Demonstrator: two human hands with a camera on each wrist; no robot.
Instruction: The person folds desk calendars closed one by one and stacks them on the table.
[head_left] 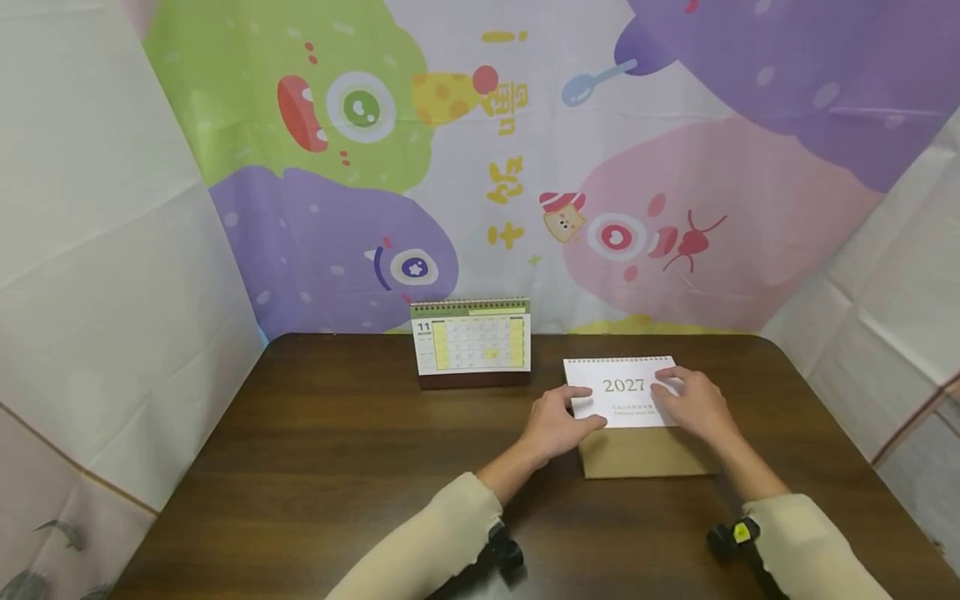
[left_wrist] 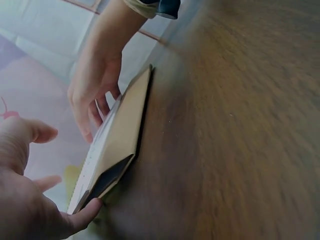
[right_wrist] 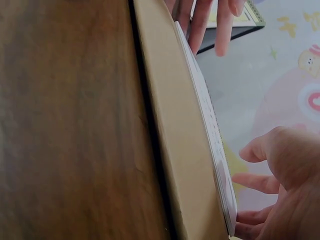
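A desk calendar (head_left: 625, 387) with "2027" on its white top page lies low on the table, its tan cardboard base (head_left: 647, 454) toward me. In the left wrist view the base (left_wrist: 127, 117) shows a narrow, dark opening at its end. My left hand (head_left: 557, 423) is at the calendar's left side, fingers spread, one fingertip at the base's edge. Over the right part of the page is my right hand (head_left: 699, 406), its fingers loosely bent. In the right wrist view the right hand (right_wrist: 295, 182) has fingertips against the white pages' edge; neither hand visibly grips anything.
Another desk calendar (head_left: 472, 342), with a green top band and a page marked 11, stands upright to the left. Both are on a dark wooden table (head_left: 360, 467). A cartoon-printed cloth (head_left: 480, 283) hangs behind, with pale cloth at both sides.
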